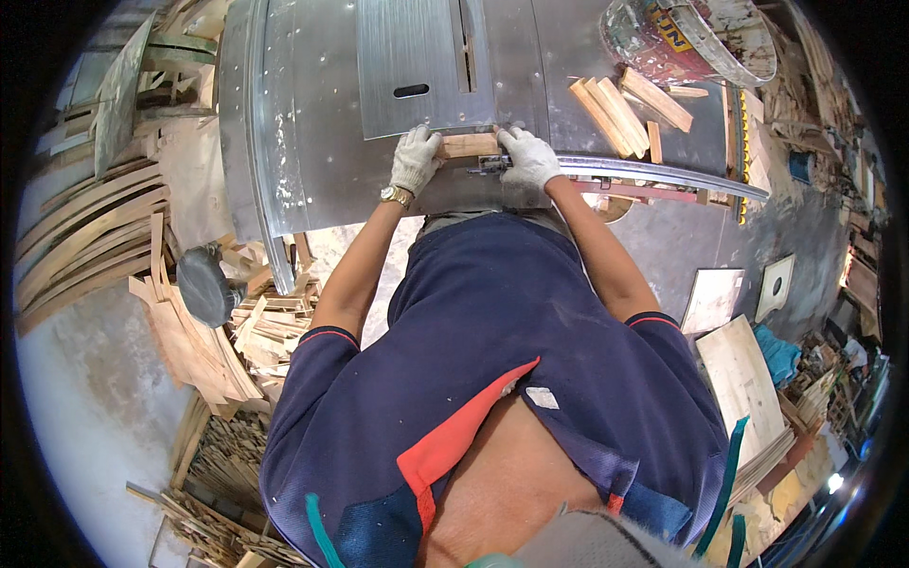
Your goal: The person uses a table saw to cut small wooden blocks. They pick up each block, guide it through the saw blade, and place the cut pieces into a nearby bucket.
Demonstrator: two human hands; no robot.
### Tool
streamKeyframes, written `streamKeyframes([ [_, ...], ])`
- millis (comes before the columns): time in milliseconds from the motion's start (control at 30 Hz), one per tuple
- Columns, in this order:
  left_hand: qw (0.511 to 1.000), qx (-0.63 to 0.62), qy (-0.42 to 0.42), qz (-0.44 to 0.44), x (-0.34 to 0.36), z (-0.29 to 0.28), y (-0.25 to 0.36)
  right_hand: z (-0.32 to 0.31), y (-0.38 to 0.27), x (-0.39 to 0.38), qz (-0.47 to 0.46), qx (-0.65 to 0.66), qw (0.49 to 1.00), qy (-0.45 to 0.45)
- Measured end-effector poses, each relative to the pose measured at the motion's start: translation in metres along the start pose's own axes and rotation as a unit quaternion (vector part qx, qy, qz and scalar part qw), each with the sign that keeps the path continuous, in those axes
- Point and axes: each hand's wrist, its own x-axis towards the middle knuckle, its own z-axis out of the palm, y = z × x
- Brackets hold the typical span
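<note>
Both my hands wear white work gloves and meet at a short wooden block on the near part of a metal saw table. My left hand grips the block's left end, fingers bent over it. At the other end, my right hand closes round the block beside a small dark metal fitting. Just beyond the block lies a sliding metal plate with an oval hole. To its right a narrow slot runs away from me; whether a blade stands in it I cannot tell.
Several wooden pieces lie on the table's right, near a paint-stained bucket. A metal rail runs along the front edge. Curved wood strips and offcuts are piled at left; boards stand at lower right.
</note>
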Motion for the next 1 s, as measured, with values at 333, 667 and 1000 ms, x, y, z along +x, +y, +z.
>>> streamKeyframes([
  [333,1.000,-0.016,-0.009,-0.012,0.002,-0.003,-0.004,-0.011,-0.004,0.010,0.037,-0.010,0.999,-0.031],
  [667,0.999,-0.006,0.030,-0.012,0.068,-0.005,-0.029,-0.046,0.011,0.070,0.045,-0.039,0.997,-0.052],
  [1000,0.999,0.021,0.017,-0.035,0.148,-0.010,-0.068,-0.089,0.024,0.140,0.044,-0.032,0.998,-0.025],
])
